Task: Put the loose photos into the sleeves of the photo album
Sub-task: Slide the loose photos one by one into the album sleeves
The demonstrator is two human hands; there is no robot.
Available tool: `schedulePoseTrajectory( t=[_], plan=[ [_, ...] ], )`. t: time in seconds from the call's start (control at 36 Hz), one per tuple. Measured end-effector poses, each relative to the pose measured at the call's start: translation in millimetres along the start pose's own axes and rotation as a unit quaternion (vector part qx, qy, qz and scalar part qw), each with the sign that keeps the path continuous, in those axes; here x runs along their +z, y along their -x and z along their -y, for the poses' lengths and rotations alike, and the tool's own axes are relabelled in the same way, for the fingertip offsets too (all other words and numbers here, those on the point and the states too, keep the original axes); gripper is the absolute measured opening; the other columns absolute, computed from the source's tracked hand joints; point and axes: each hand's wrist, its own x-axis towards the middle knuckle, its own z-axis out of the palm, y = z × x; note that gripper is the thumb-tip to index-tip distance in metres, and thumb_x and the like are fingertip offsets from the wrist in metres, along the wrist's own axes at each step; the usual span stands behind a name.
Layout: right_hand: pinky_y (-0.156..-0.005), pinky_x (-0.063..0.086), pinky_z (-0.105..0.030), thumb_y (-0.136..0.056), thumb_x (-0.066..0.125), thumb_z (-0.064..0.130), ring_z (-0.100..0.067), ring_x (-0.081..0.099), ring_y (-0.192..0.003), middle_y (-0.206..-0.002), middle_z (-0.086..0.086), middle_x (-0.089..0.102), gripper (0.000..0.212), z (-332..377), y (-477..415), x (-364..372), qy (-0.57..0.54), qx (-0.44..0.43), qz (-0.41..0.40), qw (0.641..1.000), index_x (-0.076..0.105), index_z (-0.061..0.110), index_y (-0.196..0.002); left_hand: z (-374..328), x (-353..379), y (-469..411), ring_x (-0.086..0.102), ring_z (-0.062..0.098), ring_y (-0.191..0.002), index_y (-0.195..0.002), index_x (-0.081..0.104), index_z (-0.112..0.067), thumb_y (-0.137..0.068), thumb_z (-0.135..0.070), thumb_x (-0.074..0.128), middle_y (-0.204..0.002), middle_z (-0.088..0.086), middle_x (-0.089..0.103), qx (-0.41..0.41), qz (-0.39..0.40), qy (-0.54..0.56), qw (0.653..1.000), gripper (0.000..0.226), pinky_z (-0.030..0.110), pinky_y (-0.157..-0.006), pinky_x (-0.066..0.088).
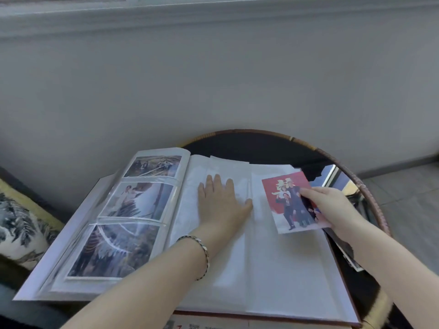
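Figures against a red backdrop fill the loose photo (288, 203), which is held tilted over the upper right part of the photo album (273, 276), its lower left corner close to the blank page. The right hand (330, 205) pinches this print at its right edge, thumb on the face and the other fingers curled beneath. The album lies open on the bench (256, 143). Its right side shows white leaves with nothing visible in them. The left hand (222, 205) lies flat on these leaves near the spine, fingers straight and slightly spread, pressing the page down. A beaded bracelet (203, 255) circles the left wrist.

The left-hand page carries three filled sleeves stacked one above another: the top print (154, 166), the middle print (140, 200) and the bottom print (114, 250), each behind glossy plastic that catches the light.

The bench is round, with a dark top and a woven rim (367, 195). The album covers much of it and overhangs on the left. Just beside the album's right edge, partly hidden by the right forearm, lie what look like more prints (351, 257), too obscured to make out. A patterned cushion (16, 222) sits at the far left, a plain grey wall (213, 79) rises behind, and tiled floor (408, 200) shows at the right.
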Motion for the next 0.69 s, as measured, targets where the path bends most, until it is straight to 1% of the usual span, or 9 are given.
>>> schedulePoseTrajectory(
  t=[0.03, 0.06, 0.14, 0.17, 0.31, 0.44, 0.5, 0.61, 0.69],
  plan=[
    [-0.078, 0.051, -0.039, -0.092, 0.056, 0.022, -0.025, 0.066, -0.075, -0.083, -0.011, 0.07, 0.022, 1, -2, 0, 0.001, -0.001, 0.007, 1.0, 0.067, 0.004, -0.09, 1, 0, 1, -0.003, 0.024, -0.146, -0.145, 0.025, -0.023, -0.09, -0.055, 0.035, -0.158, 0.007, 0.007, 0.001, 0.0, 0.009, 1.0, 0.064, 0.04, -0.116, -0.005],
    [-0.073, 0.053, -0.035, -0.092, 0.056, 0.021, -0.022, 0.068, -0.07, -0.08, -0.01, 0.071, 0.021, 0, -5, 1, -0.001, -0.001, 0.013, 1.0, 0.067, 0.003, -0.091, 1, 0, 1, -0.003, 0.023, -0.146, -0.144, 0.026, -0.024, -0.091, -0.054, 0.035, -0.158, 0.007, 0.007, 0.0, -0.001, 0.019, 1.0, 0.062, 0.039, -0.116, -0.006],
    [-0.046, 0.051, -0.018, -0.092, 0.056, 0.02, -0.008, 0.067, -0.051, -0.063, 0.0, 0.07, 0.019, 1, -9, 4, 0.0, 0.0, 0.034, 0.999, 0.066, 0.004, -0.091, 2, 0, 2, -0.002, 0.021, -0.146, -0.143, 0.028, -0.026, -0.091, -0.054, 0.035, -0.158, 0.004, 0.01, 0.0, -0.015, 0.038, 0.999, 0.059, 0.037, -0.116, -0.007],
    [-0.043, 0.048, -0.015, -0.092, 0.056, 0.02, -0.006, 0.066, -0.05, -0.063, 0.001, 0.07, 0.018, 2, -9, 5, 0.003, -0.001, 0.039, 0.999, 0.066, 0.004, -0.092, 2, 0, 3, -0.001, 0.021, -0.146, -0.142, 0.029, -0.026, -0.091, -0.053, 0.036, -0.158, 0.004, 0.011, -0.001, -0.021, 0.041, 0.999, 0.058, 0.037, -0.116, -0.007],
    [-0.044, 0.047, -0.015, -0.092, 0.056, 0.024, -0.006, 0.066, -0.052, -0.073, -0.004, 0.071, 0.021, 8, -12, 8, 0.01, -0.013, 0.058, 0.998, 0.065, 0.005, -0.093, 0, 0, 4, 0.002, 0.022, -0.146, -0.134, 0.037, -0.025, -0.092, -0.045, 0.039, -0.156, 0.004, 0.02, -0.003, -0.042, 0.052, 0.998, 0.046, 0.038, -0.117, -0.003],
    [-0.038, 0.043, -0.012, -0.091, 0.057, 0.022, -0.005, 0.064, -0.046, -0.07, -0.005, 0.068, 0.017, 11, -12, 8, 0.011, -0.01, 0.062, 0.998, 0.062, 0.008, -0.084, -7, -4, 5, -0.006, 0.032, -0.145, -0.14, 0.03, -0.027, -0.089, -0.062, 0.035, -0.157, 0.015, 0.006, 0.003, 0.004, -0.025, 1.0, 0.061, 0.042, -0.115, -0.009],
    [-0.038, 0.043, -0.012, -0.091, 0.058, 0.02, -0.005, 0.064, -0.045, -0.069, -0.004, 0.068, 0.017, 12, -12, 9, 0.017, -0.012, 0.064, 0.998, 0.062, 0.006, -0.084, -9, -6, 5, -0.006, 0.036, -0.144, -0.14, 0.03, -0.026, -0.089, -0.064, 0.034, -0.157, 0.018, 0.005, 0.003, 0.016, -0.049, 0.999, 0.064, 0.043, -0.115, -0.01],
    [-0.036, 0.04, -0.009, -0.091, 0.058, 0.019, 0.001, 0.061, -0.043, -0.069, -0.001, 0.065, 0.014, 12, -12, 10, 0.032, -0.024, 0.064, 0.997, 0.062, 0.007, -0.085, -10, -6, 3, -0.002, 0.036, -0.144, -0.131, 0.043, -0.024, -0.092, -0.053, 0.037, -0.156, 0.014, 0.014, 0.004, 0.001, -0.025, 1.0, 0.049, 0.042, -0.116, -0.006],
    [-0.036, 0.038, -0.008, -0.091, 0.056, 0.017, 0.002, 0.06, -0.042, -0.068, -0.001, 0.065, 0.016, 12, -13, 10, 0.035, -0.034, 0.06, 0.997, 0.063, 0.002, -0.089, -8, -4, 2, -0.001, 0.033, -0.145, -0.129, 0.045, -0.023, -0.093, -0.049, 0.038, -0.156, 0.01, 0.017, 0.003, -0.014, 0.0, 1.0, 0.045, 0.041, -0.116, -0.006]
  ],
)
